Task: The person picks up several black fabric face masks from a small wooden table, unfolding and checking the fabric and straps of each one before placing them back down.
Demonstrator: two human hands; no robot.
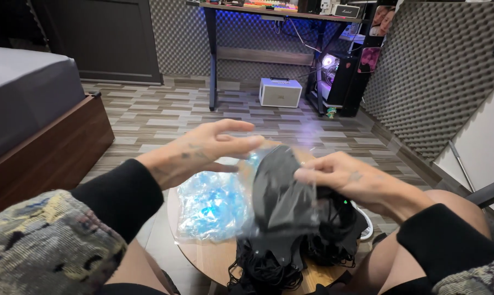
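Black masks: in a clear plastic bag [282, 202], held up just above the round wooden bench [203, 262], between the knees.
Right hand [345, 177]: grip pinched shut on the bag's upper edge.
Left hand [203, 150]: fingers spread flat and wide, holding nothing, hovering just beside the bag's top.
Step in hand: likely opening or emptying the bag.
Next move: probably calls for the left hand to catch the opposite edge while the right keeps its pinch.
Below: tangled black ear loops [263, 270] on the bench.
Beside: bag of blue masks [211, 205] lying flat.
Further out: bed at left, tiled floor, desk at the far wall.
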